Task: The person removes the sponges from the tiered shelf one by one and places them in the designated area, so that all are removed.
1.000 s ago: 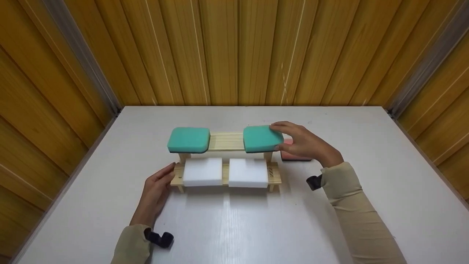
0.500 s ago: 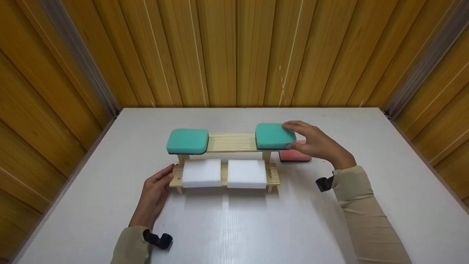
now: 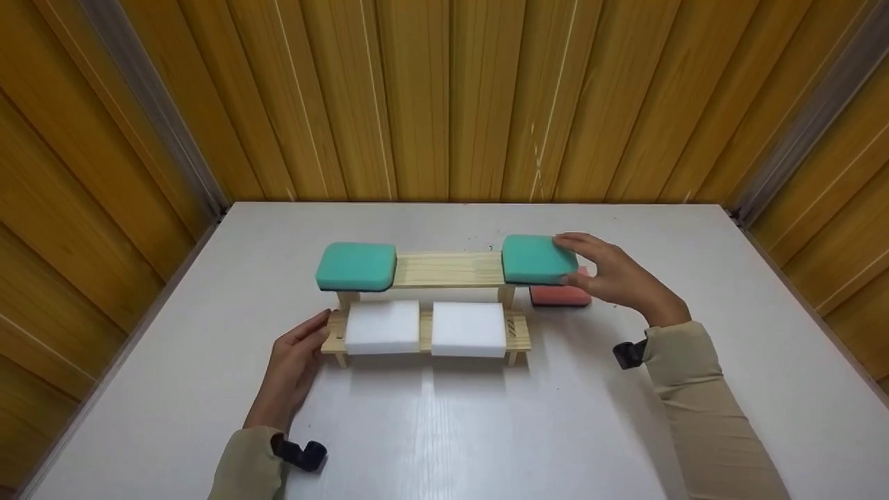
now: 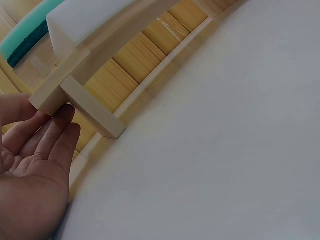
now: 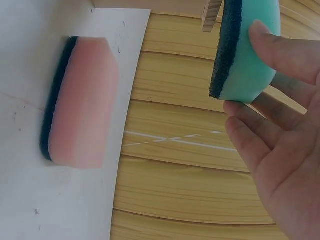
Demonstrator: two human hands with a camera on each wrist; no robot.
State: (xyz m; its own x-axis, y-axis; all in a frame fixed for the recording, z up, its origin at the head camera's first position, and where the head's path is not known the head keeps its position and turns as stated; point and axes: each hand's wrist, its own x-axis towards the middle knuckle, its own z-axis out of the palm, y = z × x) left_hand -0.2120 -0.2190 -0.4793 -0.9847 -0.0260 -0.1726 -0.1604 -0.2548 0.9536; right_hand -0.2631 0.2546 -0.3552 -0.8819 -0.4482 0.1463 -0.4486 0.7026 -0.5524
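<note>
A two-tier wooden rack (image 3: 450, 269) stands on the white table. My right hand (image 3: 615, 278) grips the right edge of a green sponge (image 3: 540, 258) with a dark scouring layer beneath, at the upper tier's right end. In the right wrist view, thumb and fingers (image 5: 272, 47) pinch this sponge from opposite faces. A second green sponge (image 3: 356, 266) lies on that tier's left end. Two white sponges, the left one (image 3: 383, 326) and the right one (image 3: 469, 328), sit on the lower tier. My left hand (image 3: 295, 357) pinches the lower tier's left end, thumb and fingers around the board (image 4: 55, 90).
A pink sponge (image 3: 561, 294) with a dark scouring layer lies on the table (image 3: 444, 430) behind the rack's right side, partly hidden by the green one. Yellow wood-plank walls (image 3: 417, 97) enclose the table's back and sides.
My right hand has slid the right green sponge to the right along the upper tier, out to its end. The left hand keeps its place on the rack.
</note>
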